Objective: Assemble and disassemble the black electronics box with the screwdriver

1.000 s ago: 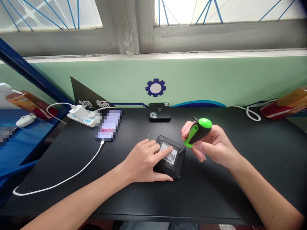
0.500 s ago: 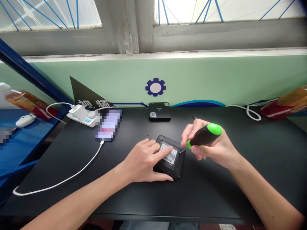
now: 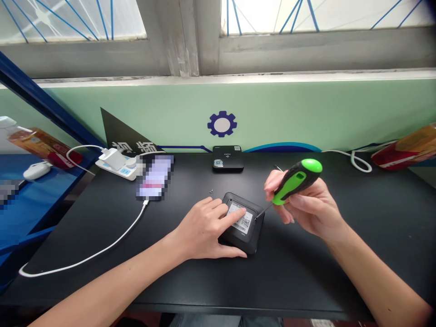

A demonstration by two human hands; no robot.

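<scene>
A black box (image 3: 252, 247) with a white printed label (image 3: 238, 225) lies on the table under my left hand (image 3: 204, 225). The index finger presses on the label, the thumb stretches along the near edge, and the other fingers curl at the left side. In my right hand (image 3: 309, 204) is a screwdriver (image 3: 289, 185) with a green and black handle, held tilted. Its thin tip meets the right part of the box's recessed face, where a small screw seems to sit. Tiny screws (image 3: 211, 191) lie beyond the box.
Farther back stands another black box (image 3: 227, 161). A phone (image 3: 156, 178) with a white cable (image 3: 127, 234) and a power strip (image 3: 117, 164) are on the left. Bottles stand at both sides, one bottle (image 3: 405, 147) at right. A dark thin piece (image 3: 278, 167) shows behind my right hand.
The screwdriver handle has turned in my right fingers and stands more upright, its green side now showing. My right hand has shifted slightly right. The left hand and the box have stayed put.
</scene>
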